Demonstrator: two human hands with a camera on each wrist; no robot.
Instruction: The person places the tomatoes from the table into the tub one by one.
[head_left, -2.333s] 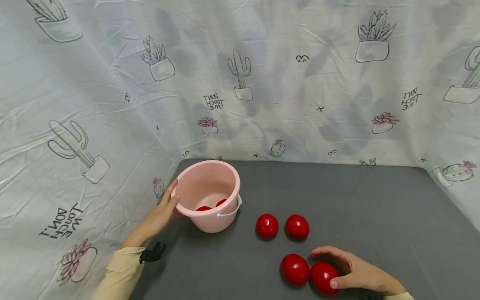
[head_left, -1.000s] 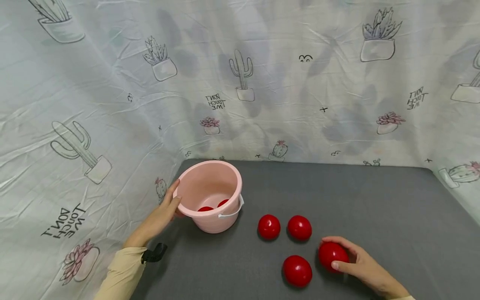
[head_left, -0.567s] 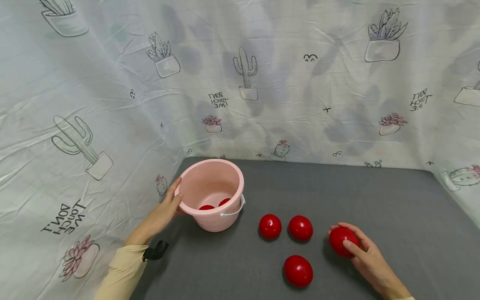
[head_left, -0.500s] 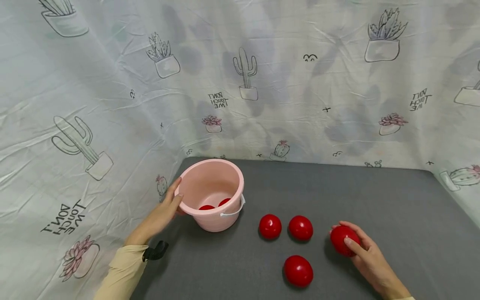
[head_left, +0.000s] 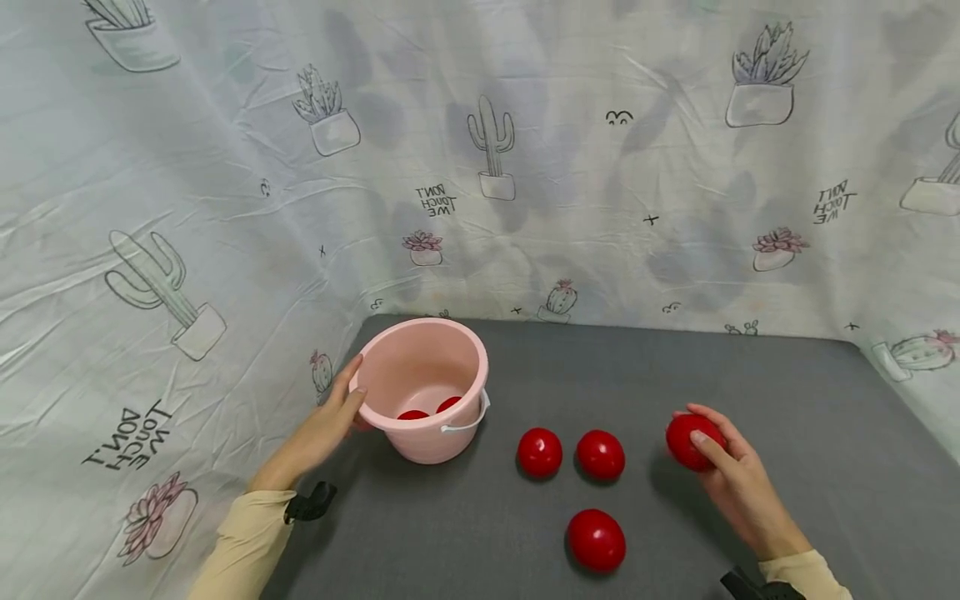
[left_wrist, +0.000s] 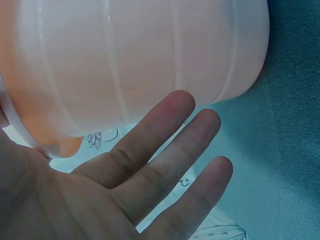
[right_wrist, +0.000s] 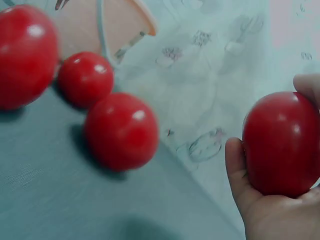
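A pink bucket (head_left: 427, 442) with a white handle stands at the left of the grey table. My left hand (head_left: 322, 429) grips its rim from the left. In the left wrist view, three of that hand's fingers (left_wrist: 165, 112) stretch out beside the bucket wall. Inside the bucket, two red balls (head_left: 412, 414) show in part. My right hand (head_left: 742, 483) holds a glossy red ball (right_wrist: 280, 145) between thumb and fingers, raised above the table. Left of it lie three more balls: a left one (head_left: 539, 453), a right one (head_left: 600, 456) and a nearer one (head_left: 596, 541).
The grey table (head_left: 675, 375) is walled at the back and sides by a white curtain (head_left: 570, 167) printed with cacti. The bucket's white handle (head_left: 468, 423) hangs down on its right side. A dark band (head_left: 309, 503) sits on the left wrist.
The right hand has taken hold of the ball beside the nearest one, lifted it and carried it away from me and slightly right. The left hand keeps its grip on the bucket.
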